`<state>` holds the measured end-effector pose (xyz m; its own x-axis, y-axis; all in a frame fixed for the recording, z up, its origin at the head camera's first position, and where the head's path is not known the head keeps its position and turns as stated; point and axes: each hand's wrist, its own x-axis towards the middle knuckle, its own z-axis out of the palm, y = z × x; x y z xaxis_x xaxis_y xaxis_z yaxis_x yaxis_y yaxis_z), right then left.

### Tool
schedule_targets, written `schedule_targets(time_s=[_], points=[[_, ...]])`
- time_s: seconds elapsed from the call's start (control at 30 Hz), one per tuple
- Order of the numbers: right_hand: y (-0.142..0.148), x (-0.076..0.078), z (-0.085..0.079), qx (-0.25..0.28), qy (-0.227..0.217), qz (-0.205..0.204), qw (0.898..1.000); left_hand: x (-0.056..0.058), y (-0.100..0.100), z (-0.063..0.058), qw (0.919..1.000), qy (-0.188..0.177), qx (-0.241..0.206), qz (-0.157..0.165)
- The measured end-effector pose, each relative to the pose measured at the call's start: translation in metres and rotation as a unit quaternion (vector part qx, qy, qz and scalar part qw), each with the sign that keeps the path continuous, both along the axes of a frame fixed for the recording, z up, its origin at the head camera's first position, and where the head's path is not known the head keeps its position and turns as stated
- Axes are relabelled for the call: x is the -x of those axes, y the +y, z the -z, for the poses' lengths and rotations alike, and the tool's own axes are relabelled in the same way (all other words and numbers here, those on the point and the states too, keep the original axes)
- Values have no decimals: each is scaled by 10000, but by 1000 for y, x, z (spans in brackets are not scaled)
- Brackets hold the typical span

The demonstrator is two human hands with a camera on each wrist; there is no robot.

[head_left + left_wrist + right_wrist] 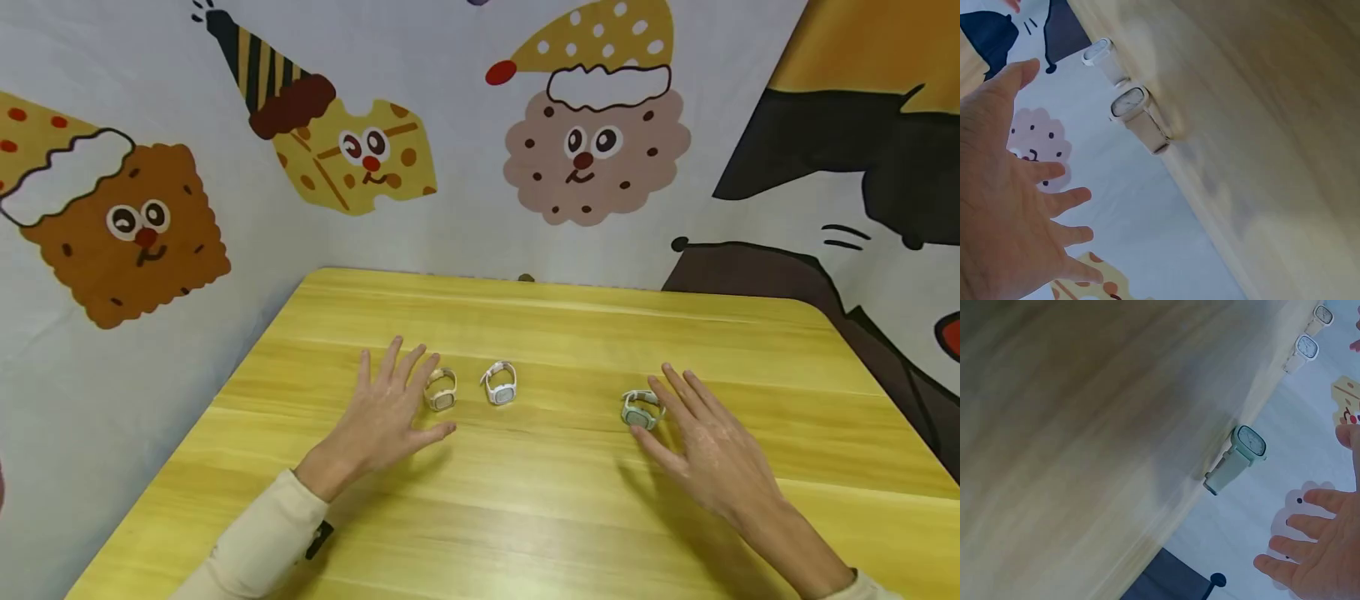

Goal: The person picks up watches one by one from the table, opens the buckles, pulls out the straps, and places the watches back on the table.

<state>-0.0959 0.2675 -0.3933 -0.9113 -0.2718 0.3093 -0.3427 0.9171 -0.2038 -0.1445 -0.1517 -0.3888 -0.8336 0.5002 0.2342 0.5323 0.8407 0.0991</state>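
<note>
Three wristwatches stand on the wooden table. A beige watch (444,401) is just right of my left hand (386,411), whose fingers are spread and hold nothing. Right beside it is a white watch (502,393) with its strap looped. Further right, a pale green watch (639,416) stands by the thumb and forefinger of my right hand (712,454); that hand is also spread and grips nothing. In the left wrist view the beige watch (1141,119) shows apart from the left hand (1016,206). The right wrist view shows a gap between the green watch (1238,456) and the right hand (1322,544).
The yellow wood-grain table (525,517) ends at the back against a white cloth (457,237) printed with cartoon biscuits and cheese. The cloth also hangs along the left side. A small black object (319,540) shows under the left sleeve (258,533).
</note>
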Motion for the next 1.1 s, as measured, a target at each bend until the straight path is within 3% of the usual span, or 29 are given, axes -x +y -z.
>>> schedule_targets(time_s=[0.23, 0.67, 1.1], points=[[3, 0, -1, 35, 95, 12, 9999, 7, -1, 7, 9997, 226, 11, 90], [-1, -1, 3, -39, 310, -19, 9995, 17, 1, 16, 9996, -243, 83, 65], [-2, 2, -2, -133, 314, -123, 9993, 21, 6, 16, 9994, -78, 227, 265]])
